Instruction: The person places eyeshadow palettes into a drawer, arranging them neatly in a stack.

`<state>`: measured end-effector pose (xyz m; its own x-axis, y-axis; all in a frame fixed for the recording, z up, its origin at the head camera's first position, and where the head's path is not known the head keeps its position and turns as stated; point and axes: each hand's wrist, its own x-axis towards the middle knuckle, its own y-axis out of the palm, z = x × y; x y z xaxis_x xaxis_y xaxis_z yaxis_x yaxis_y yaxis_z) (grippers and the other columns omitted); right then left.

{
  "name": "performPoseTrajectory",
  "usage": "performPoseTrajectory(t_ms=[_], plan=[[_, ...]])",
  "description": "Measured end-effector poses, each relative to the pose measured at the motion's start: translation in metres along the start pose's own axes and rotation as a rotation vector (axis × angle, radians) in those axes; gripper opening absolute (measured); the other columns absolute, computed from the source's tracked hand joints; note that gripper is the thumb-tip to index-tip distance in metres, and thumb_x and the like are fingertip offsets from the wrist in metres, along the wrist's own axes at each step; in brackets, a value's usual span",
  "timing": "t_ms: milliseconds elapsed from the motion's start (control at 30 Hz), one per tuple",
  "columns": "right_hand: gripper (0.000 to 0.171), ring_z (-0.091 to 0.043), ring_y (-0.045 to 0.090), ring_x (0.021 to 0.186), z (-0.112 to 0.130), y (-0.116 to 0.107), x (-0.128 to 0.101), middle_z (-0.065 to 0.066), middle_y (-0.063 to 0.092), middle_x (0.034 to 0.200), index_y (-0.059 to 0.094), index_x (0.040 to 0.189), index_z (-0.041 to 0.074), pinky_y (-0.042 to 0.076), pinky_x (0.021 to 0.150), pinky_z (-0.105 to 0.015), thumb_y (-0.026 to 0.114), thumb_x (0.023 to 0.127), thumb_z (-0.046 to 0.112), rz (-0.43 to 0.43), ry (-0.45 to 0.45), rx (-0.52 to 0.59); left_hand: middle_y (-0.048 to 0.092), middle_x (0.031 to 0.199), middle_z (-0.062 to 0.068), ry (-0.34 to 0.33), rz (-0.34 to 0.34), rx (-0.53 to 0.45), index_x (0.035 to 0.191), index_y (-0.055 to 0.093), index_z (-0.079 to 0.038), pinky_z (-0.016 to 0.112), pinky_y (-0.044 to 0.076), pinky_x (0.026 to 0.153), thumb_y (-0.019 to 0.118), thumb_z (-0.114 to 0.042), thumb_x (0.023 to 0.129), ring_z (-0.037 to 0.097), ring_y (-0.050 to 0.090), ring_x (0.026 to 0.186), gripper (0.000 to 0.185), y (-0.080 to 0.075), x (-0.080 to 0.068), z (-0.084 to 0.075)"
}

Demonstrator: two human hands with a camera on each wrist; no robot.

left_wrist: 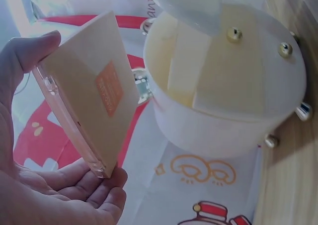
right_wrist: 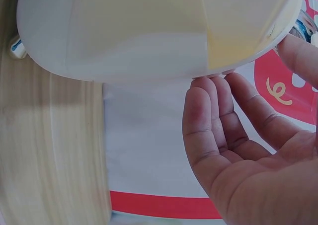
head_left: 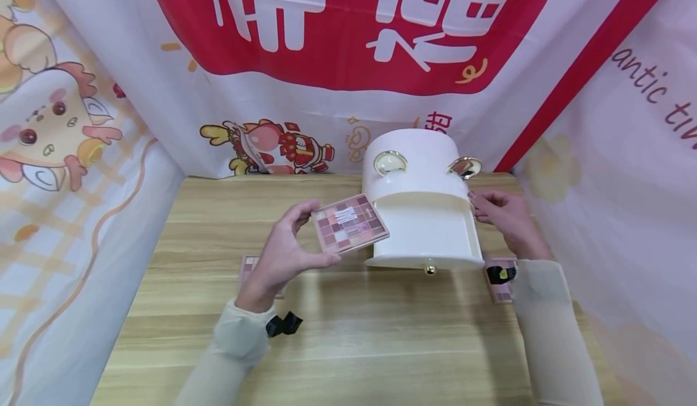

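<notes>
My left hand (head_left: pixel 280 252) holds an eyeshadow palette (head_left: pixel 351 224) between thumb and fingers, tilted beside a white storage box (head_left: pixel 411 158). The palette's pale back, with an orange label (left_wrist: pixel 109 88), faces the left wrist camera. The box has a rounded top, and its front drawer (head_left: pixel 427 233) is pulled out, with a small gold knob (head_left: pixel 430 270) on its front. At the box's right side, the fingertips and thumb of my right hand (head_left: pixel 509 218) touch the outer wall, the fingers loosely bent in the right wrist view.
Two more palettes lie on the wooden table (head_left: pixel 354 345): a left palette (head_left: pixel 249 265), partly behind my left hand, and a right palette (head_left: pixel 502 294), partly under my right wrist. Gold ring ornaments (head_left: pixel 389 163) stick out from the box. Printed cloth (head_left: pixel 305 100) hangs at the back and sides.
</notes>
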<state>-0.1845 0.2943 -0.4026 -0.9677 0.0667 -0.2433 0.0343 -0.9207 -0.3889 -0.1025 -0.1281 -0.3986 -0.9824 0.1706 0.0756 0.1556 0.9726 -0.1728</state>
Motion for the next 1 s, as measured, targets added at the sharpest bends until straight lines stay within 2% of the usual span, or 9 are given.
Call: performPoseTrajectory(t_ms=[200,433,567,833,1000], plan=[[0.068,-0.014,0.064,0.091,0.001,0.0,-0.001,-0.014,0.058,0.117,0.053,0.135,-0.006,0.056,0.079,-0.021,0.065,0.095,0.047,-0.002,0.004,0.006,0.05,0.143,0.008,0.008,0.034,-0.026,0.144,0.049,-0.01,0.045,0.027,0.117,0.099,-0.016,0.057,0.022,0.046,0.13,0.1,0.013,0.007,-0.007],[0.067,-0.01,0.064,0.087,0.0,0.001,-0.002,-0.013,0.058,0.116,0.053,0.134,-0.007,0.057,0.081,-0.022,0.065,0.096,0.046,-0.001,-0.007,0.015,0.052,0.139,0.0,-0.074,0.076,-0.049,0.142,0.051,-0.017,0.048,0.031,0.113,0.1,-0.022,0.056,0.023,0.044,0.13,0.099,0.033,0.014,-0.011],[0.067,-0.01,0.064,0.088,0.0,0.001,-0.003,-0.011,0.059,0.114,0.053,0.134,-0.007,0.056,0.081,-0.022,0.065,0.096,0.046,-0.006,-0.004,0.021,0.054,0.137,-0.001,-0.09,0.092,-0.053,0.141,0.052,-0.018,0.048,0.033,0.112,0.1,-0.023,0.056,0.023,0.045,0.128,0.098,0.042,0.018,-0.014],[0.066,-0.013,0.065,0.089,-0.001,-0.001,-0.002,-0.009,0.062,0.11,0.055,0.132,-0.006,0.057,0.08,-0.023,0.067,0.095,0.047,-0.008,-0.019,0.032,0.055,0.136,0.0,-0.105,0.114,-0.023,0.144,0.052,-0.013,0.05,0.035,0.11,0.101,-0.025,0.055,0.025,0.046,0.128,0.102,0.06,0.028,-0.016],[0.065,-0.011,0.064,0.086,-0.001,-0.001,-0.002,-0.007,0.062,0.107,0.055,0.132,-0.009,0.057,0.079,-0.023,0.067,0.096,0.044,-0.008,-0.034,0.036,0.056,0.135,0.002,-0.089,0.101,-0.009,0.143,0.053,-0.009,0.044,0.038,0.109,0.101,-0.024,0.056,0.022,0.05,0.125,0.1,0.074,0.034,-0.018]])
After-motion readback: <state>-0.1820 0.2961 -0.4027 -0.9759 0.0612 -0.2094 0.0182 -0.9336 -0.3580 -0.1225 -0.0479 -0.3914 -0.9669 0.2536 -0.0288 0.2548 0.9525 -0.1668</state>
